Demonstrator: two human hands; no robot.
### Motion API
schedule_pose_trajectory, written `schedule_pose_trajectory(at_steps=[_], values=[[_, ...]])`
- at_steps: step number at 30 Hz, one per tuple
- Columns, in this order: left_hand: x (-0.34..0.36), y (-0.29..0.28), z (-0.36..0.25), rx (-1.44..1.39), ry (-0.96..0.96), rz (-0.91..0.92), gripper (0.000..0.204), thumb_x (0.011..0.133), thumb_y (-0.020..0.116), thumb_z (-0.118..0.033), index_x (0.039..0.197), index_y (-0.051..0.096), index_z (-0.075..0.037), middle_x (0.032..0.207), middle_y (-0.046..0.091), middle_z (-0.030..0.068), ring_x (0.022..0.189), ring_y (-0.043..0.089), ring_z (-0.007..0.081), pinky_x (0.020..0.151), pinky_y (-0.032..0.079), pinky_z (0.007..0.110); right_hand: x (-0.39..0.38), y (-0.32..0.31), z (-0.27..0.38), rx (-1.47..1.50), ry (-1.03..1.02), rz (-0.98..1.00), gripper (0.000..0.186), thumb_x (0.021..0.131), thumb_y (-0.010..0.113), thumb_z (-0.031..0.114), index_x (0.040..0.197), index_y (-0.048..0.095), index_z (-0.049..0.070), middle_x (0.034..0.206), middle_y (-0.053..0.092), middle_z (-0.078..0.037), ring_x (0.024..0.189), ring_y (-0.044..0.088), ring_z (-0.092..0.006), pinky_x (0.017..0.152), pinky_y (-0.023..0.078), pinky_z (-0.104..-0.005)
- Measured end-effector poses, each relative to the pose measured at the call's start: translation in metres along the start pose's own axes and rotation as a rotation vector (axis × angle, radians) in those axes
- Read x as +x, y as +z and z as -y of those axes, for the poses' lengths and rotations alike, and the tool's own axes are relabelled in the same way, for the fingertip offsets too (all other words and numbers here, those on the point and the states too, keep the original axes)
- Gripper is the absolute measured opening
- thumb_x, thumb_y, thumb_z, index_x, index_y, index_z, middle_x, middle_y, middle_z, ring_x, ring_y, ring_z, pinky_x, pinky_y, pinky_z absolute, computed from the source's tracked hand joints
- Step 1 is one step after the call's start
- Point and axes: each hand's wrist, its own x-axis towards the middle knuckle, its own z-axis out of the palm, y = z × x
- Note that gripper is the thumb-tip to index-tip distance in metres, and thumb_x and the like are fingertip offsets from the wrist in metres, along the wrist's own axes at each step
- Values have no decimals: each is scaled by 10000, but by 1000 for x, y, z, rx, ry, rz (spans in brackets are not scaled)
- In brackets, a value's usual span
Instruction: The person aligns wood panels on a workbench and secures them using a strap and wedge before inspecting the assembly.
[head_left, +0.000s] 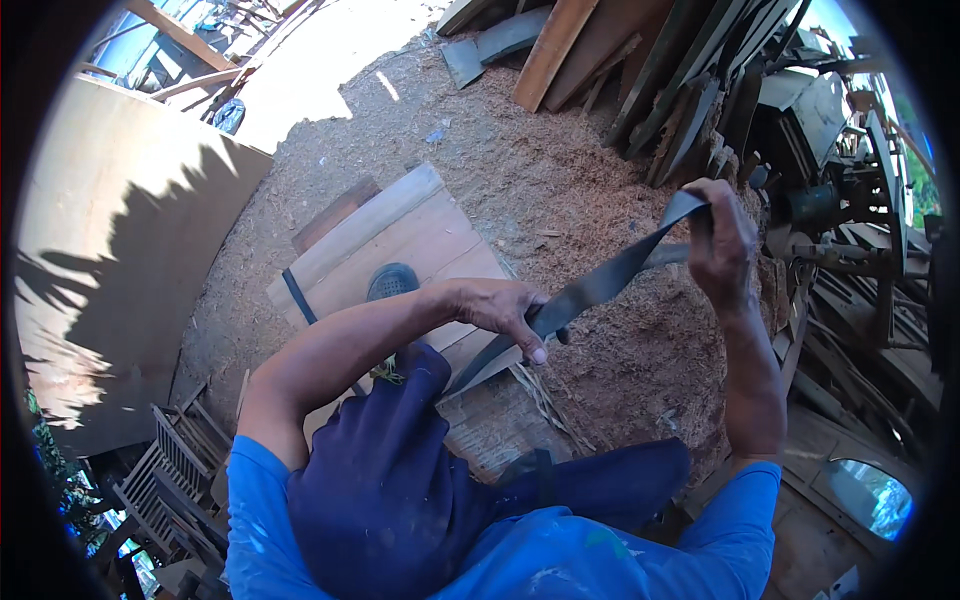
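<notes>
A long dark rubber strap (610,278) stretches taut and slightly twisted between my two hands. Up at the right, my right hand (722,245) grips its upper end, with the strap folded over at the fingers. Lower and to the left, my left hand (508,312) is closed round the same strap, thumb toward me. From there the strap runs down to the edge of a panel of pale boards (430,235) lying on the ground. A dark band (298,296) crosses the panel's left side; whether it is the same strap is hidden. My shoe (392,281) rests on the panel.
Sawdust and shavings (560,190) cover the ground. Planks (560,50) lean in a stack at the upper right, beside machinery (820,205). A large plywood sheet (130,200) stands at the left, above slatted wooden pieces (165,465). A mirror (870,497) lies lower right.
</notes>
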Motion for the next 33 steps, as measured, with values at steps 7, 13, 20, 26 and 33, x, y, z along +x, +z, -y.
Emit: schedule_pose_trajectory(at_steps=[7,13,20,26,33], values=[[-88,-68,-102,564,-71,-627,301,856,748,-285,905,614,-19,782,652,56,681,645,144,653,494,332,33,-75,-183,-628,482,-232,239,991,537,251,1132,638,86,989,704,-170,910,692,-351,764,523,-422],[-143,-142,-106,1429,-177,-996,265,879,684,-253,943,628,-2,709,622,135,653,634,287,668,475,432,-8,30,-168,-751,920,377,384,914,611,317,1257,568,151,1158,638,-229,1077,617,-422,884,489,-504],[-83,-155,-125,631,-141,-704,301,821,735,-262,921,634,4,697,641,92,614,634,200,541,516,324,51,231,32,331,206,255,889,785,761,232,1533,282,184,1453,453,-191,1349,432,-378,1086,354,-510],[-121,-199,-82,1251,-432,-874,228,810,655,-194,958,632,-21,750,667,145,711,673,315,657,543,428,59,291,-18,421,104,194,516,870,658,133,1367,519,141,1061,679,-209,965,665,-401,786,543,-422],[-140,-239,-6,1118,-334,-1186,193,921,507,-145,940,653,-21,785,666,199,802,663,390,740,510,504,86,367,-44,87,508,634,410,993,397,543,1150,627,243,1018,690,-203,973,642,-433,805,501,-528]])
